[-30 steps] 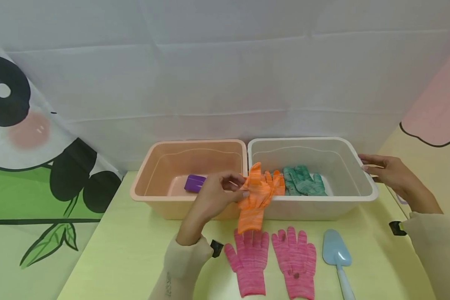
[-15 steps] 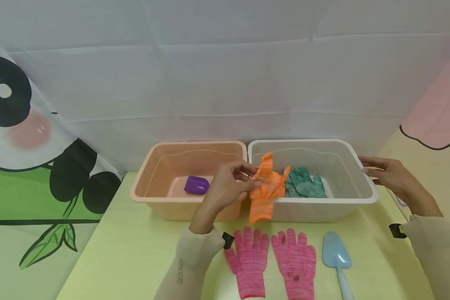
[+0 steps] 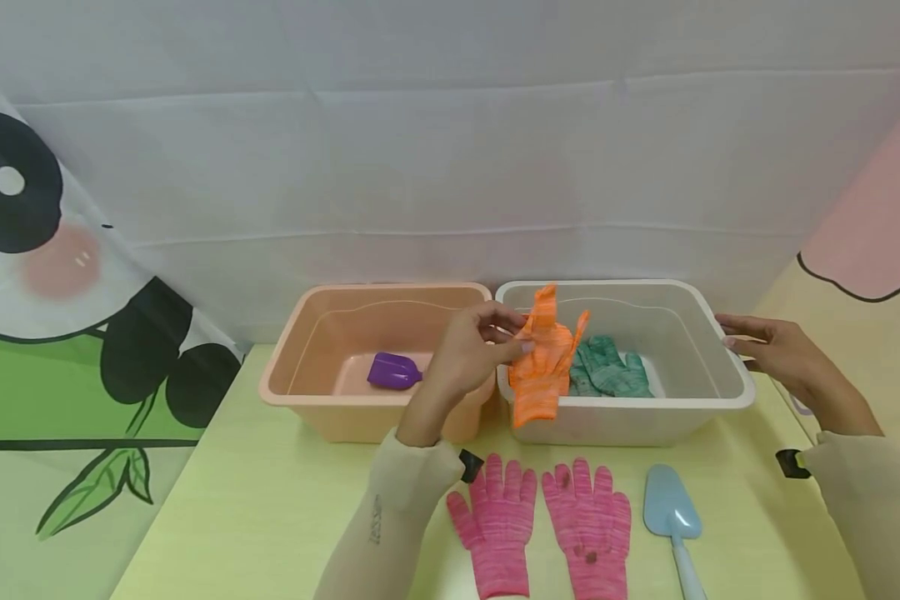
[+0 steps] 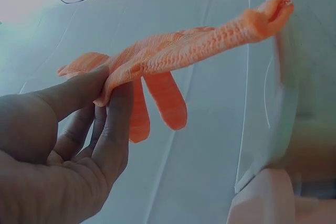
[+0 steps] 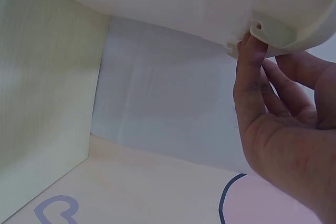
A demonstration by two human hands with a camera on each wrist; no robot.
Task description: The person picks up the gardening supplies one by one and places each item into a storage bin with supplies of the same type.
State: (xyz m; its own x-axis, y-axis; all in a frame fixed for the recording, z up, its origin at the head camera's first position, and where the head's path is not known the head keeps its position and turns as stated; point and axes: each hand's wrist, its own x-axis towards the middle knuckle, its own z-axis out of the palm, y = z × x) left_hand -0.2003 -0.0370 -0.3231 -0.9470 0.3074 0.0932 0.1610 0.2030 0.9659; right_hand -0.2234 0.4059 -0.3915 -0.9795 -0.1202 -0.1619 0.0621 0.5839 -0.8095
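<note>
Hands (image 3: 472, 346) on orange glove (image 3: 543, 367) & white bin (image 3: 630, 426), w/ trowel (image 3: 673, 517) end off-frame

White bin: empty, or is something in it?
Not empty: at least one green glove lies inside the white bin, leaving much of it bare. The left hand pinches orange glove fabric near the bin's rim.

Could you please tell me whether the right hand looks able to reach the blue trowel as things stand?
Likely yes: the right hand only touches the white bin, and the blue trowel lies on the table in front of that bin, with nothing over it.
</note>
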